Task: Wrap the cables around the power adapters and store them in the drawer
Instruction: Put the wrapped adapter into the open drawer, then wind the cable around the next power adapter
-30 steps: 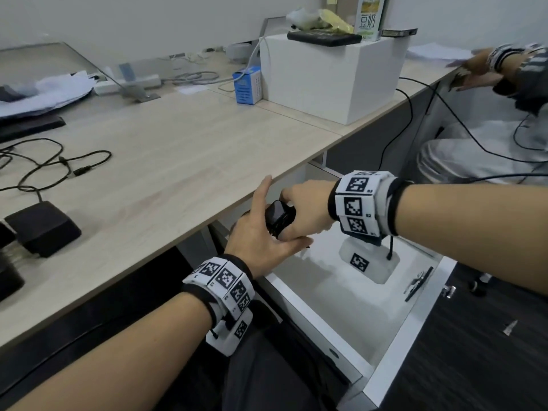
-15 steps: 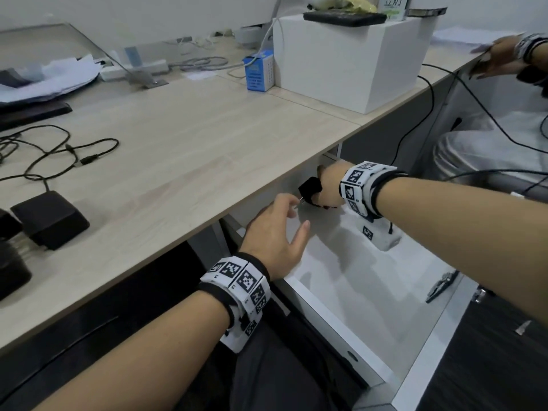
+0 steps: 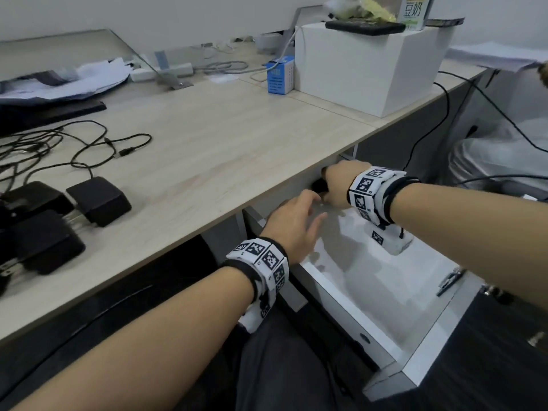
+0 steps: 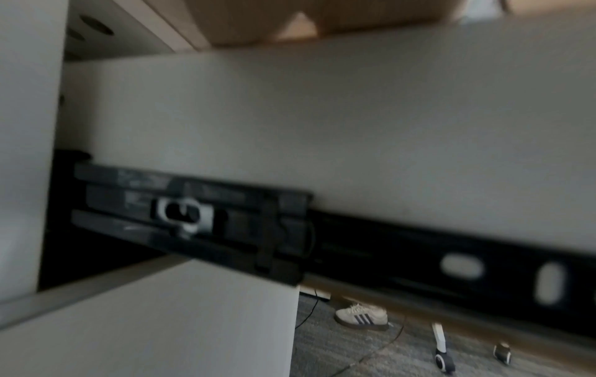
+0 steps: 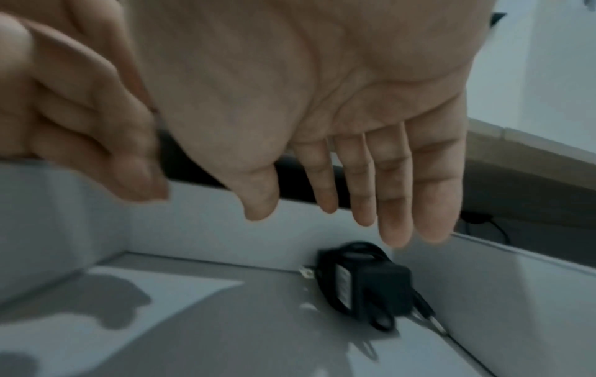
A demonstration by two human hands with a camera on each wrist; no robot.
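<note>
A black power adapter (image 5: 364,285) with its cable wound round it lies in the far corner of the open white drawer (image 3: 370,292); the head view shows only a dark bit of it (image 3: 319,185) under the desk edge. My right hand (image 5: 325,204) hovers just above it with fingers straight and holds nothing; in the head view it (image 3: 338,185) reaches under the desk. My left hand (image 3: 299,226) floats over the drawer's near-left side, fingers relaxed and empty. Three more black adapters (image 3: 99,200) with loose cables (image 3: 89,149) lie on the desk at the left.
The wooden desk edge (image 3: 267,200) overhangs the back of the drawer. The drawer's black slide rail (image 4: 290,229) fills the left wrist view. A small dark clip (image 3: 450,280) lies at the drawer's right rim. A white box (image 3: 364,66) and blue carton (image 3: 280,74) stand behind.
My right hand carried the wrapped adapter from over the drawer's front to its back corner and let go of it. My left hand let go earlier and stayed near the drawer's left side.
</note>
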